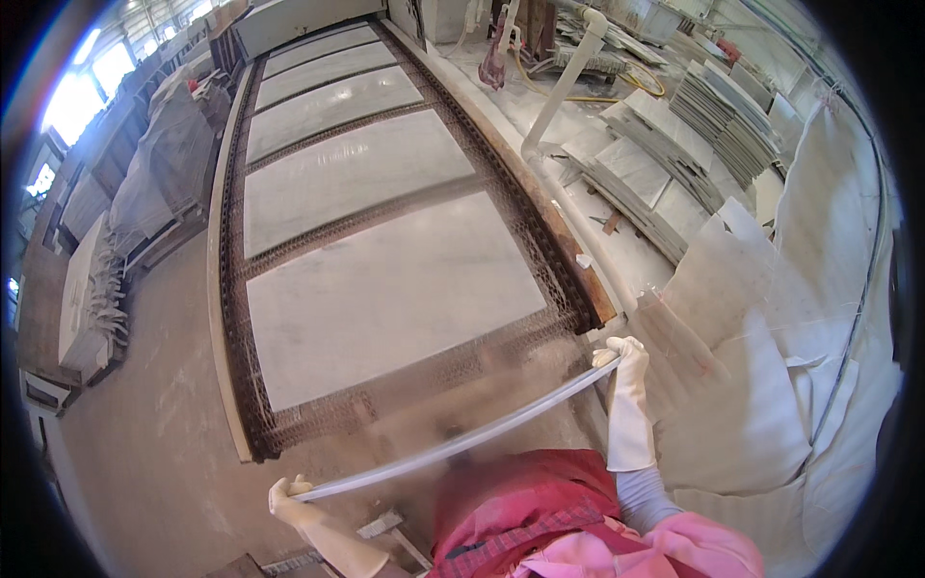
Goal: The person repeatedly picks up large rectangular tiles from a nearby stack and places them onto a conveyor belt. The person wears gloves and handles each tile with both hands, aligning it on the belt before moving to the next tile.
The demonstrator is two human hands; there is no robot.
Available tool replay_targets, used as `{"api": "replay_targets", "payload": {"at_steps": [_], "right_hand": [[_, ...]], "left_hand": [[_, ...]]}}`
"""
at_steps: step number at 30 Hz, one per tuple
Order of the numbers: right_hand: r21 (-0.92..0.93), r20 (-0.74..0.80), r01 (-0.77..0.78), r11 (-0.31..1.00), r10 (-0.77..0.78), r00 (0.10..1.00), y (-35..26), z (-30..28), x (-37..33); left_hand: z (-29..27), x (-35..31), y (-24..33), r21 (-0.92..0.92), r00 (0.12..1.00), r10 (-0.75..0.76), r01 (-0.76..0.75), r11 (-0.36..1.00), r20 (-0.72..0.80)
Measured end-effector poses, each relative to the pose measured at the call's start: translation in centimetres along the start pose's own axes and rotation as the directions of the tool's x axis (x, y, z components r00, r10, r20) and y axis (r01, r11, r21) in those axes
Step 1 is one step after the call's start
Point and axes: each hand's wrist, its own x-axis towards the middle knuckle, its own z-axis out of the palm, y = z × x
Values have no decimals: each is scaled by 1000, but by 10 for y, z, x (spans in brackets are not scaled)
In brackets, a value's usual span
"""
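Note:
Both my hands wear pale gloves and grip opposite ends of a long, thin, pale slab point(453, 445), seen edge-on, so its faces hardly show. My left hand point(289, 498) closes on its left end, lower in view. My right hand point(626, 354) has its fingers wrapped round the right end, beside the conveyor's near right corner. The slab is held in front of my red apron point(530, 491), short of the conveyor's near end. Closest to it on the conveyor lies a flat white stone slab point(395, 299).
Several more white slabs point(356, 178) lie in a row along the mesh conveyor point(520, 222). Stacked slabs point(655, 144) and a white pipe point(564, 91) stand at right. Large pale sheets point(742, 405) lean nearby. More stacked slabs point(87, 299) stand left.

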Motion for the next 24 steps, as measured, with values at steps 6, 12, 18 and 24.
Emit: {"api": "replay_targets", "payload": {"at_steps": [6,12,18,24], "right_hand": [[-127,67,37,991,-28,997,9,57,14],[-133,-5,5,991,-5,1000,14,91,22],[-276,-65,-43,960,27,998,10,112,30],[-418,-89,-57,907,22,996,23,126,58]], "left_hand": [[22,53,12,-28,998,48,-47,998,42],[45,77,17,27,1000,21,-21,999,6],[83,75,25,178,996,-28,43,983,-88],[96,85,25,270,995,-103,97,958,8]]}}
